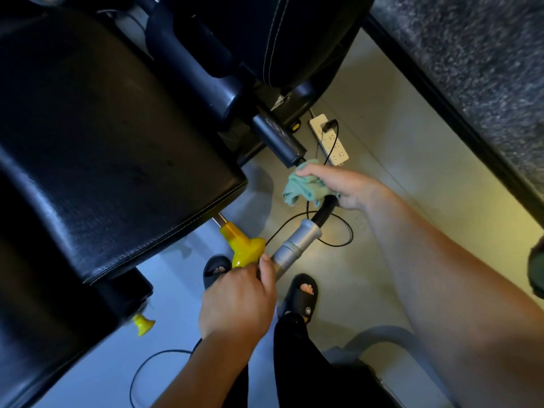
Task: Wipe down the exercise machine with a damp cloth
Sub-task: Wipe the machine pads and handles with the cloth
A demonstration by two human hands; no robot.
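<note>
Padding of glossy black vinyl with pale stitched seams fills the upper left, the seat pad [112, 148] of an exercise machine seen from above. Below its edge juts a smooth yellow plastic knob [243, 245] on a metal stem. Beside it runs a brushed silver handle bar [294, 245] ending in a black rubbery grip.

A person's left hand [238, 301] is curled round the lower end of that bar, just beside the knob. The right hand [344, 187] presses a crumpled teal cloth [303, 187] against the bar's black tip, fingers wrapped over the fabric; how much of the grip they enclose is hidden by the cloth.

A white power strip [328, 139] lies on the pale floor, with a thin black cable [338, 234] looping beneath the bar. Black slides [303, 295] show below. The frame's top and left edges cut off the machine's dark frame.
</note>
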